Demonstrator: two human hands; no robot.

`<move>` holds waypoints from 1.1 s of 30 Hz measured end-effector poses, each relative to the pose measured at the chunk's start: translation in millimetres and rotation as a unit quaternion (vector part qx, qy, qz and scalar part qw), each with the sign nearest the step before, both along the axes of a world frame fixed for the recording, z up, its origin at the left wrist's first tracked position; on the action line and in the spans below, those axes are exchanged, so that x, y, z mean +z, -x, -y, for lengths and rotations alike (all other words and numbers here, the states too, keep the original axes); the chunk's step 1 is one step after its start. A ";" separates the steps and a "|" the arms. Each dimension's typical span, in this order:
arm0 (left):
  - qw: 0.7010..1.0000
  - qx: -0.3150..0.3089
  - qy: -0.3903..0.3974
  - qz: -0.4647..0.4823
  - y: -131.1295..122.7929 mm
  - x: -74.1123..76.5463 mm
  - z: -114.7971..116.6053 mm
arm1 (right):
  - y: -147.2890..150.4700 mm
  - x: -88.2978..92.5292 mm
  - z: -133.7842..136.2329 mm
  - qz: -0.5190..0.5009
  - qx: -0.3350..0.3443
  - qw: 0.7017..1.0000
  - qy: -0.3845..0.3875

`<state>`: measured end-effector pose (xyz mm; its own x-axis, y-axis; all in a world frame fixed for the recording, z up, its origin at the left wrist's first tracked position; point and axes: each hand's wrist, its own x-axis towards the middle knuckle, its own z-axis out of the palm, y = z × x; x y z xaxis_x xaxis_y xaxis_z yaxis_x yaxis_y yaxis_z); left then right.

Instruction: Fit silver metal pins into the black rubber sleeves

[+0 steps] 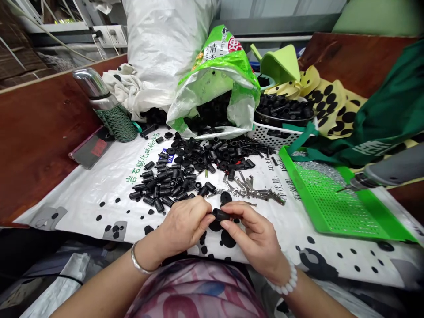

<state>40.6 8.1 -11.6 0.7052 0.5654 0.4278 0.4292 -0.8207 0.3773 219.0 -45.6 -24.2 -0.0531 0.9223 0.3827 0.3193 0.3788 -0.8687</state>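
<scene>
left hand (185, 227): fingers pinched on the left end of a small black cylinder (221, 215) | right hand (253, 232): fingers pinched on its right end | cylinder held low over the white sheet (82, 194) on the desk, just before a heap of black parts (192, 165) and metal clips (255, 191); green tray (334, 207) lies to the right.

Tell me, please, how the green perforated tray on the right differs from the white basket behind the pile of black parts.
The green perforated tray lies flat and shallow with low walls; the white basket is deeper, with latticed sides. The green perforated tray carries only small silvery bits at its far end, while the white basket holds a dark bowl heaped with black parts. A power screwdriver points its tip over the tray; nothing reaches over the basket. Both appear to be perforated plastic.
</scene>
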 end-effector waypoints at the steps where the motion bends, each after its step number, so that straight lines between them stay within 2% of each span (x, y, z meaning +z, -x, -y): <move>1: 1.000 0.000 -0.007 -0.006 -0.6 -0.2 0.1 | -0.1 0.4 0.0 0.010 0.000 1.000 -0.011; 4: 1.000 0.025 0.004 -0.012 -5.0 -1.2 3.0 | 0.5 0.5 0.5 0.052 -0.014 0.996 -0.068; 8: 0.990 0.097 0.101 0.024 -13.9 -2.5 9.3 | 1.9 -1.5 2.3 0.114 -0.020 0.981 -0.156; 10: 0.985 0.114 0.126 0.033 -17.3 -2.5 11.3 | 2.6 -2.7 3.4 0.114 -0.020 0.978 -0.172; 12: 0.986 0.119 0.111 0.029 -19.1 -2.6 12.4 | 3.4 -3.1 4.6 0.071 -0.026 0.988 -0.136; 15: 0.992 0.112 0.058 0.015 -19.0 -4.2 13.0 | 5.2 -0.5 5.7 -0.056 -0.024 0.998 0.030; 18: 0.995 0.100 -0.004 0.011 -16.9 -6.7 12.6 | 6.1 5.3 4.5 -0.161 0.008 0.965 0.206; 20: 0.995 0.092 -0.034 0.009 -15.4 -7.6 11.7 | 5.8 8.2 2.8 -0.208 0.036 0.941 0.265; 27: 0.996 0.061 -0.059 -0.001 -14.0 -4.9 6.7 | 6.2 0.3 2.8 -0.289 0.106 0.894 0.326; 30: 0.997 0.035 -0.065 0.002 -13.7 -3.4 5.5 | 6.7 0.6 4.5 -0.339 0.110 0.871 0.339; 31: 0.997 0.029 -0.067 0.003 -13.5 -3.2 5.5 | 6.7 2.3 5.0 -0.340 0.106 0.873 0.333; 33: 0.998 0.034 -0.059 0.011 -13.2 -3.4 6.3 | 6.5 6.5 6.1 -0.297 0.087 0.901 0.305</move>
<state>53.8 1.8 -14.9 0.6570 0.5566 0.5085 0.4782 -0.8291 0.2897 212.5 -51.7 -17.7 -0.1710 0.9680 -0.1839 -0.2888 -0.2277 -0.9299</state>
